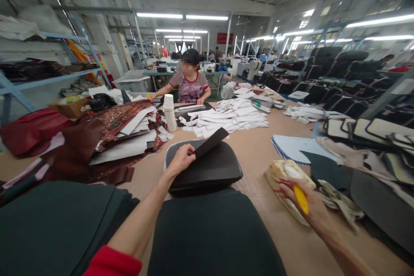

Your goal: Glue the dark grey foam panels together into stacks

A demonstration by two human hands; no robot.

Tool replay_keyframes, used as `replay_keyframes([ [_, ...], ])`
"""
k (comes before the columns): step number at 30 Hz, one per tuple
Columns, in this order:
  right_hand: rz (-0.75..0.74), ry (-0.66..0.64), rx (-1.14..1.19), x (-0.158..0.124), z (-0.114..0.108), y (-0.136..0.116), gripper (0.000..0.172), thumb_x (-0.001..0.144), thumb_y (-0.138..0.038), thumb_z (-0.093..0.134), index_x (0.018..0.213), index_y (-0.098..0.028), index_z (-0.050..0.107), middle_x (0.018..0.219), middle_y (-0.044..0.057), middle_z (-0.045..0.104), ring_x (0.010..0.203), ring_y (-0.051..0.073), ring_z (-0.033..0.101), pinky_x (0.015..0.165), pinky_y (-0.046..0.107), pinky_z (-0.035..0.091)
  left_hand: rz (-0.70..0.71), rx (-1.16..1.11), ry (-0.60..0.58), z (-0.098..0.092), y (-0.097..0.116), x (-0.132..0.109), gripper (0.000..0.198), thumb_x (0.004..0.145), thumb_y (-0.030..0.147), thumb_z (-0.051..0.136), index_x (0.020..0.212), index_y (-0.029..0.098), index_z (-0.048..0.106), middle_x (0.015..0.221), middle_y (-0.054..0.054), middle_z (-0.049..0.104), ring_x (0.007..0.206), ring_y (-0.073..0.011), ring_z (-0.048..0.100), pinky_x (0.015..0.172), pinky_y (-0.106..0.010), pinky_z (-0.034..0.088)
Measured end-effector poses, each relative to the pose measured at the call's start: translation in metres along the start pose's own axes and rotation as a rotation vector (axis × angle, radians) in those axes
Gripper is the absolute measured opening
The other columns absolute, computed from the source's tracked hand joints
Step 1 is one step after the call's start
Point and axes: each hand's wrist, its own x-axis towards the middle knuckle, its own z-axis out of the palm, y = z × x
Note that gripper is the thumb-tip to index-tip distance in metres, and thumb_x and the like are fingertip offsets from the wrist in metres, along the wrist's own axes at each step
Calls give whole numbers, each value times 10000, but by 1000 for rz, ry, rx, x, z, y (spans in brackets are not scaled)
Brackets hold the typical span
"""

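My left hand (pixel 181 159) pinches the near end of a dark flat sheet (pixel 210 142) and lifts it off a stack of dark pieces (pixel 207 168) in the middle of the brown worktable (pixel 255 151). My right hand (pixel 304 200) is closed round a yellow handle (pixel 301 199) and rests on a worn beige pad (pixel 284 181) at the right. A large dark green panel (pixel 213 233) lies right in front of me, below the stack.
A person sits at the table's far end behind white paper pieces (pixel 226 118) and a white cup stack (pixel 169 112). Red-brown leather and patterns (pixel 106 142) pile at left. Dark foam and trimmed parts (pixel 371 138) crowd the right. Shelving (pixel 39 64) stands at left.
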Motion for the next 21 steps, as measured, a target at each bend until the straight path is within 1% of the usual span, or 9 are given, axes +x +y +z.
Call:
replay_keyframes([
  [2,-149,36,-98,12,8,-18,543,614,-573,687,983,-194,564,1090,147,614,943,294,619,840,455,496,43,-13,82,-31,15,-3,185,742,133,445,906,142,530,901,-25,576,846,-145,548,778,-274,428],
  [4,-294,68,-264,24,15,-50,651,631,-574,678,1143,-198,533,1187,140,565,1044,306,567,910,485,442,114,-21,123,-66,37,-13,183,732,134,468,902,156,530,1009,-17,553,968,-144,516,864,-272,391],
  [7,-567,139,-390,39,19,-106,838,606,-561,713,1309,-218,414,1313,108,478,1188,310,458,1005,489,348,406,36,212,-106,79,-38,176,696,93,471,846,151,541,1032,-29,550,1002,-160,505,905,-320,371],
  [9,-657,143,-383,40,18,-135,892,565,-542,752,1322,-227,399,1286,97,501,1116,301,511,961,472,394,511,81,237,-120,107,-57,180,692,73,471,832,158,545,1047,-32,553,994,-158,518,890,-324,387],
  [11,-661,75,-344,32,16,-153,751,576,-516,757,1229,-255,495,1106,65,601,922,261,591,827,422,478,546,113,263,-127,131,-77,186,701,66,481,838,169,555,1059,-27,557,1012,-162,522,901,-336,393],
  [13,-649,4,-268,16,12,-161,481,640,-485,726,1057,-290,589,877,24,626,744,214,593,680,355,500,535,135,295,-133,148,-95,190,713,82,521,864,186,571,1108,-22,553,1091,-181,494,964,-367,358],
  [16,-664,45,-161,-15,1,-162,229,693,-424,700,879,-322,614,745,-5,580,688,192,568,610,311,477,462,109,457,-140,153,-122,409,670,173,678,1053,212,540,1342,-4,414,1315,-234,264,1095,-432,174],
  [19,-623,147,-99,-38,-14,-156,227,680,-356,725,880,-331,619,810,-10,584,784,193,574,725,330,476,326,-112,773,-132,128,-149,1014,557,331,806,1361,225,197,1504,9,95,1385,-253,-7,1118,-471,2],
  [21,-556,148,53,-45,-23,-149,287,637,-301,758,892,-312,629,875,-10,608,841,187,587,827,355,466,147,-438,840,-111,104,-167,1176,552,464,793,1402,230,14,1520,-52,50,1387,-271,39,1119,-474,46],
])
